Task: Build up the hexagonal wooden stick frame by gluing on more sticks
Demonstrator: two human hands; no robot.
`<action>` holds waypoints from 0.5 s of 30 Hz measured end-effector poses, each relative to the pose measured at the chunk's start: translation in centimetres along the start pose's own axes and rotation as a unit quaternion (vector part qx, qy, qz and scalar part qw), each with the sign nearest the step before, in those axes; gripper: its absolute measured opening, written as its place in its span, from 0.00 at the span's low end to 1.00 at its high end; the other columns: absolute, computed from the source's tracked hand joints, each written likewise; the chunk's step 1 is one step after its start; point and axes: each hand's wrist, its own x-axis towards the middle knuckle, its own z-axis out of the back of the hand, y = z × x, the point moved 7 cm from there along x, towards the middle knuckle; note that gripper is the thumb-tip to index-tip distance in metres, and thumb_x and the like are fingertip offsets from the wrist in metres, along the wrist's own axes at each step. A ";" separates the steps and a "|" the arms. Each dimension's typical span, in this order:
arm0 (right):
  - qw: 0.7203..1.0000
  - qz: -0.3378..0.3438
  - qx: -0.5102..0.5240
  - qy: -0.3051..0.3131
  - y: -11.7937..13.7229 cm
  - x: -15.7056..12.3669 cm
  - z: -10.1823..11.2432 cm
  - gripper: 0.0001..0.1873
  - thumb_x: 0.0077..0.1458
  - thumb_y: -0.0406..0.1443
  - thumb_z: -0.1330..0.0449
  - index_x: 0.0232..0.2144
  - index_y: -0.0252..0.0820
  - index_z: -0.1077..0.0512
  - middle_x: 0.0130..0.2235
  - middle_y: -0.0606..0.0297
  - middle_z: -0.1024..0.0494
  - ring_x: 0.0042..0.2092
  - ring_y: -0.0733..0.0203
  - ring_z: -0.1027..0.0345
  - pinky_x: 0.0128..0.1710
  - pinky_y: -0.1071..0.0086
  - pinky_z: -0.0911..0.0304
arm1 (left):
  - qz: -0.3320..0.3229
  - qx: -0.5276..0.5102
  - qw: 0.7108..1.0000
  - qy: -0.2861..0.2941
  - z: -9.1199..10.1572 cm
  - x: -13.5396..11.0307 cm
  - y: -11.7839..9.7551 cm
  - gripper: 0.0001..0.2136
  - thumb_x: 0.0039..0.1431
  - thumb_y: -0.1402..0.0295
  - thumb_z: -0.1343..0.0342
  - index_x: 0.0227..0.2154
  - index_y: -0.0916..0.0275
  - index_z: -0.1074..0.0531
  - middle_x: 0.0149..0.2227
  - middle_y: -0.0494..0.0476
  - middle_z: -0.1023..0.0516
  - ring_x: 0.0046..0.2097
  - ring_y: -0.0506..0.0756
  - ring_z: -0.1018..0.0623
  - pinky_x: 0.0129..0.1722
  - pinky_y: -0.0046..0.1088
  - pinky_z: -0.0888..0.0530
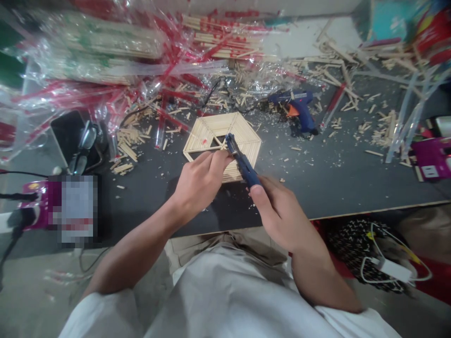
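Note:
A hexagonal frame of layered thin wooden sticks (246, 134) lies on the dark table, with spokes meeting near its middle. My right hand (282, 211) is closed around a dark blue plier-like cutter (246, 169), thumb along its handle. The tool's metal tip points away from me, over the frame's centre. My left hand (202, 180) is over the frame's near left side, fingers pinched together beside that tip. Whatever those fingers hold, if anything, is hidden.
Behind the frame lies a blue glue gun (299, 110). Plastic-wrapped stick bundles (105, 42) and wood scraps (130, 141) cover the back and left. Eyeglasses (82, 145) rest on a phone at left. A purple power strip (35, 204) sits near the front left.

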 end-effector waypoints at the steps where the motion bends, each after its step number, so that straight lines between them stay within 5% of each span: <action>1: 1.000 -0.011 -0.010 0.001 -0.2 0.0 -0.1 0.32 0.72 0.56 0.57 0.46 0.41 0.23 0.43 0.53 0.18 0.45 0.49 0.24 0.43 0.60 0.37 | -0.002 0.000 1.000 -0.002 0.0 0.0 0.0 0.14 0.79 0.65 0.58 0.41 0.62 0.29 0.34 0.56 0.16 0.34 0.53 0.17 0.32 0.26 0.27; 6: 0.996 -0.060 -0.068 -0.005 -1.4 0.3 -0.5 0.35 0.70 0.60 0.60 0.36 0.42 0.27 0.37 0.53 0.17 0.40 0.47 0.23 0.39 0.60 0.39 | 0.004 0.004 1.000 0.003 -0.3 -0.1 0.3 0.14 0.79 0.65 0.58 0.39 0.61 0.30 0.31 0.55 0.17 0.33 0.53 0.18 0.31 0.26 0.27; 15: 0.996 -0.016 -0.081 -0.024 -1.3 0.7 -1.1 0.34 0.71 0.59 0.60 0.32 0.43 0.29 0.32 0.54 0.18 0.34 0.51 0.24 0.34 0.63 0.41 | 0.053 -0.033 0.998 0.016 -0.3 0.1 0.7 0.15 0.78 0.65 0.58 0.39 0.60 0.28 0.32 0.56 0.17 0.34 0.53 0.17 0.31 0.27 0.27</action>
